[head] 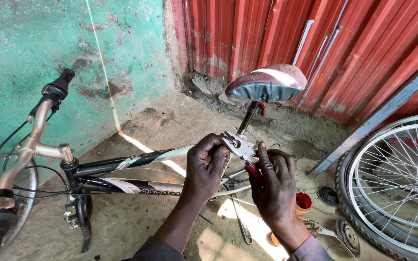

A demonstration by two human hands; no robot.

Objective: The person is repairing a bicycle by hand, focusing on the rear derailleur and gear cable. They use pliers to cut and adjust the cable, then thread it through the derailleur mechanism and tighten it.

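Gripping pliers (240,146) between both hands

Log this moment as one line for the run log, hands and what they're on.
left hand: grips pliers head | right hand: holds pliers by red handles | place: over bicycle frame, below saddle | nearby: loose wheel
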